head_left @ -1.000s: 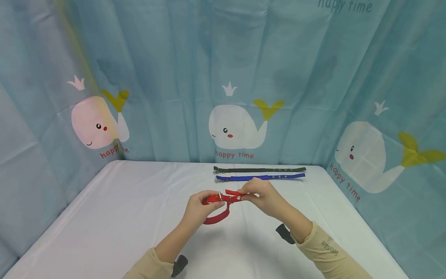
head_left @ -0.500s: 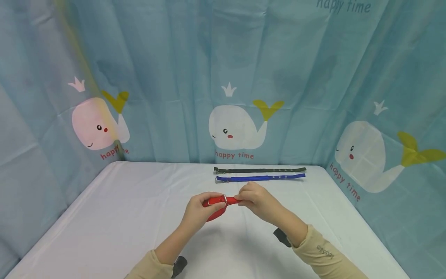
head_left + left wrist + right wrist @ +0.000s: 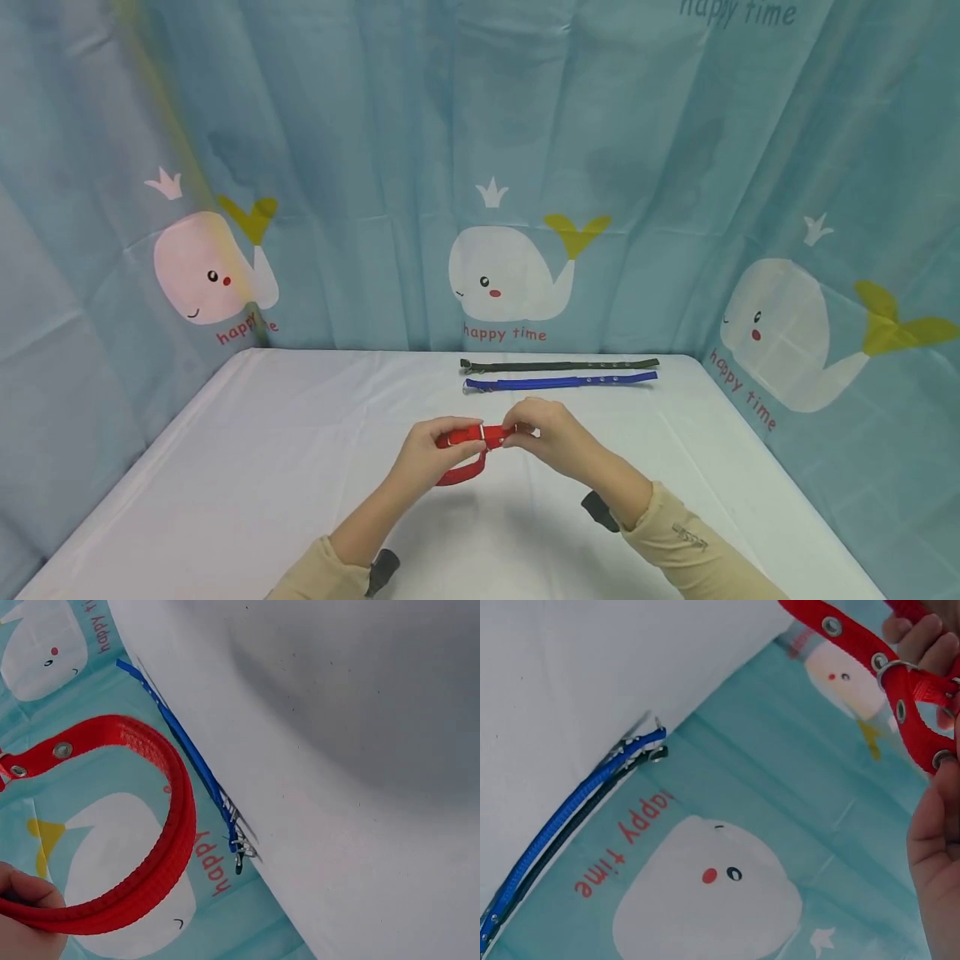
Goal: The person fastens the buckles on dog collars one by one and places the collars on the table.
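Note:
A red pet collar (image 3: 495, 433) with metal eyelets is bent into a loop above the table, between both hands. My left hand (image 3: 422, 454) grips its buckle end, thumb in front and fingers behind. The right hand (image 3: 553, 435) pinches the strap close to the buckle, fingertips near the left ones. In the left wrist view the padded band (image 3: 178, 802) curves round in a wide loop. The right wrist view shows a metal ring (image 3: 889, 667) round the eyelet strap (image 3: 859, 637), and the right thumb (image 3: 928, 825) at an eyelet. Fingers partly cover the buckle.
A blue collar (image 3: 540, 384) and a dark green collar (image 3: 540, 367) lie straight, side by side, at the back of the white table (image 3: 225, 467). Behind them hangs a blue curtain (image 3: 405, 208) printed with whales.
The right hand has come left and slightly down, closer to the left hand. The strap end that stuck up at first now lies in line with the buckle. The left hand has barely moved.

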A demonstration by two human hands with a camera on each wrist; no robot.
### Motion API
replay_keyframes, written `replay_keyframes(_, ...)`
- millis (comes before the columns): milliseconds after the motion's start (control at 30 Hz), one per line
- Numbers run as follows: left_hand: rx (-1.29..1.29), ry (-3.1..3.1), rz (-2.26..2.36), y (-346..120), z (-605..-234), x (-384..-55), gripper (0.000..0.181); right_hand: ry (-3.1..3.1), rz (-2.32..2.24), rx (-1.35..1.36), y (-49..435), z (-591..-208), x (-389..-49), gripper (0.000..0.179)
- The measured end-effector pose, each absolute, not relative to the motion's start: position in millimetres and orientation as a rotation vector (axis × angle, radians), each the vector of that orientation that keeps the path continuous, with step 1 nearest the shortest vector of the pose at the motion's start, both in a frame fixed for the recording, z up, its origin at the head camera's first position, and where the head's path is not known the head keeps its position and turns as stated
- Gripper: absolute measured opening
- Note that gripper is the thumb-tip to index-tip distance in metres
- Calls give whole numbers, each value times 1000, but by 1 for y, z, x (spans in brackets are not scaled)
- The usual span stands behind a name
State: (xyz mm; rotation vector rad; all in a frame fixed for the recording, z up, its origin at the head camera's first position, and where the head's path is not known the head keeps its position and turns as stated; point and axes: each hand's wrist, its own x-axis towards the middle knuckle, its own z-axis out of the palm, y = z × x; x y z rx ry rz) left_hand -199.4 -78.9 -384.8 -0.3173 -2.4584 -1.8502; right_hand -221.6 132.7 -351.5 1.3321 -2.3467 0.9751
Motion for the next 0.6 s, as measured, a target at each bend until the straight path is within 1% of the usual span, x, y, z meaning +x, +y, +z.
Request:
replay_keyframes(233,-192,-2411,-1856,-77,-386,-199,24,-2220,1057,1404,133,-357,-229,19)
replay_keyframes(333,-177,-2399,-1855,-77,-386,-199,23,-2209,1103,1388,133,-359,-230,19)
replay_keyframes(600,-166,-2413,-1871,-77,-390,-202,26,-2317,1243,1280,130,-363,-232,14)
